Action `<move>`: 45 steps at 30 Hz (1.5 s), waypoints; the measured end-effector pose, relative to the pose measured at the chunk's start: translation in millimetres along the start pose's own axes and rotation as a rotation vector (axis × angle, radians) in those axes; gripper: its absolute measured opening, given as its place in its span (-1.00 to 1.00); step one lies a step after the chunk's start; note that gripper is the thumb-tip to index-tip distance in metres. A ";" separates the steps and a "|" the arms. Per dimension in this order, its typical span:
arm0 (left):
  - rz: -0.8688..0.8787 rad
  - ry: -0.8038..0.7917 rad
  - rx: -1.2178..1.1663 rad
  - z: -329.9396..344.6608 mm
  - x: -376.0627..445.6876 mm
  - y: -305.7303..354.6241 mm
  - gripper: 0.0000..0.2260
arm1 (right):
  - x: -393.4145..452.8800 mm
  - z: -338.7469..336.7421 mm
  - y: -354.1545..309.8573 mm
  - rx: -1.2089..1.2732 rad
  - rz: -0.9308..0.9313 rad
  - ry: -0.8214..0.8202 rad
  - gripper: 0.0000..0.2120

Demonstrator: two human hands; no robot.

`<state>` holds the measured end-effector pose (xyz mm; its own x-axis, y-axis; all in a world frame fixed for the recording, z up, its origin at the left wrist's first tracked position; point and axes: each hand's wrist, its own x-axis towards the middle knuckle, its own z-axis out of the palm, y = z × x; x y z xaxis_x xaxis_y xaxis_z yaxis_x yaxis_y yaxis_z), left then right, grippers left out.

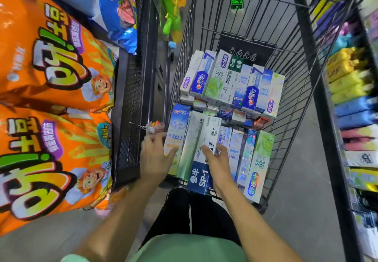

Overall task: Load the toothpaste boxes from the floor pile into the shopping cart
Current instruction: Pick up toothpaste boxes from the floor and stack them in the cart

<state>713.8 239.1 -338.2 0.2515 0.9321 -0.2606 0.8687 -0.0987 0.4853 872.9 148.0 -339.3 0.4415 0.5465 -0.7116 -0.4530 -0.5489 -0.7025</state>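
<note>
The wire shopping cart [290,106] stands in front of me, holding several toothpaste boxes in two rows. The far row [231,81] lies across the cart's middle. The near row [247,155] fills the end closest to me. My left hand [155,155] holds the near end of a blue and white Crest box [177,130] at the row's left, thumb over its face. My right hand [216,163] rests on a white and blue SP-1 box [204,159], fingers curled over its right edge. A pale green box [190,145] lies between the two. No floor pile is in view.
Large orange snack bags [51,98] fill a black mesh rack [128,118] on my left. A shelf of coloured packets [351,98] runs along the right. A green toy [171,12] hangs beyond the cart's left side. Grey floor [296,220] shows to the right of my legs.
</note>
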 end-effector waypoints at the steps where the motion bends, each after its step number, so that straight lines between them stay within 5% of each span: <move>1: -0.023 -0.024 -0.047 -2.4 -4.8 -7.6 -0.48 | 2.5 2.2 -1.8 0.002 0.014 -0.006 -0.28; 18: 0.001 -0.210 0.089 -9.2 0.5 -19.8 -0.50 | 31.7 31.3 0.1 -0.323 -0.048 0.069 -0.79; 25: 0.029 -0.268 0.106 -23.2 -7.9 -21.7 -0.45 | 37.0 34.0 1.0 -0.631 -0.011 0.014 -0.58; 30: 0.119 -0.226 0.096 -44.8 -13.4 -1.1 -0.43 | 19.2 1.0 -26.8 -0.708 -0.177 0.014 -0.51; 39: 0.711 -0.249 0.303 -43.0 5.9 109.3 -0.40 | -34.3 -79.1 -69.7 -1.012 -0.379 0.209 -0.49; 45: 1.133 -0.341 0.476 -32.5 -26.5 178.0 -0.31 | -124.9 -142.9 -49.7 -1.144 -0.252 0.486 -0.46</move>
<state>847.9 208.1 -217.8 0.9843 0.1153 -0.1333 0.1459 -0.9575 0.2487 951.0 16.6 -216.2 0.7651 0.5609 -0.3161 0.5036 -0.8273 -0.2490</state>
